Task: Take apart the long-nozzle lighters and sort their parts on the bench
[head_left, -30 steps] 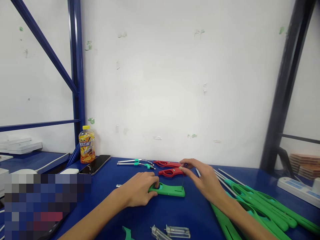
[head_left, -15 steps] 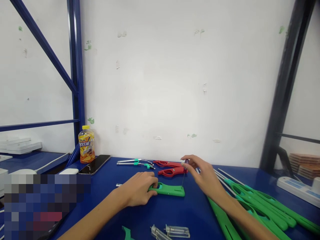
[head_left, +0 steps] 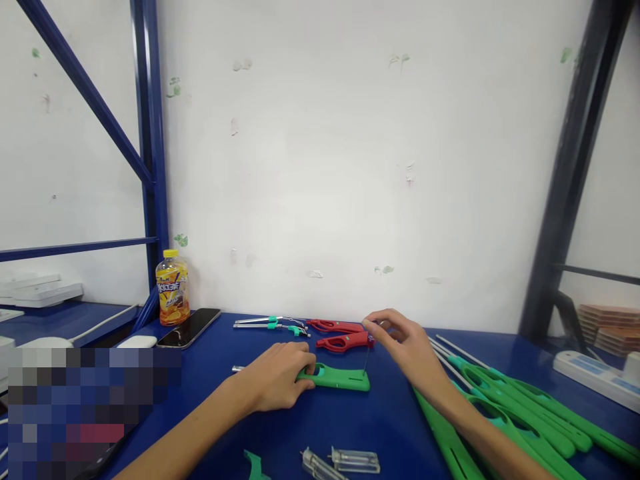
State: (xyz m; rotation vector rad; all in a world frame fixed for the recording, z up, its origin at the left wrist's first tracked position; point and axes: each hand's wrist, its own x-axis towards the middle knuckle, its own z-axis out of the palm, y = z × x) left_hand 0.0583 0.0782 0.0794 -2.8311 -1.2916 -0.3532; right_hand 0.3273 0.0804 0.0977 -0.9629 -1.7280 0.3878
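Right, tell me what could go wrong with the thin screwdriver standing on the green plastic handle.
The thin, dark-handled screwdriver might slip or topple: it leans slightly, and the right hand is only near its top. The green plastic handle with a finger hole could pivot, since the left hand grips it by the hole, away from the screwdriver. The right forearm, overlapping the loose green plastic handles in view, could nudge them.
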